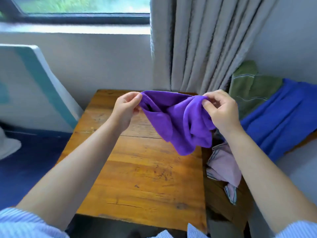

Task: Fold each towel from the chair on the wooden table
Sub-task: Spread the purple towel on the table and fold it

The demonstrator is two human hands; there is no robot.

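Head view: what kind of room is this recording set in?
Probably a home room, perhaps a bedroom: a grey curtain hangs beside a window, and a small wooden table stands below, with a blue cloth spread alongside.

Towels: four – purple (178,121), pink (223,167), green (248,86), blue (281,115). Hands: two. Table (145,177): one.

We record no legible text, label, brand, number or sign in this view. The cloths, the furniture and the wall carry no markings that we can read.

Head camera, looking forward-down, close over wooden table (137,169).
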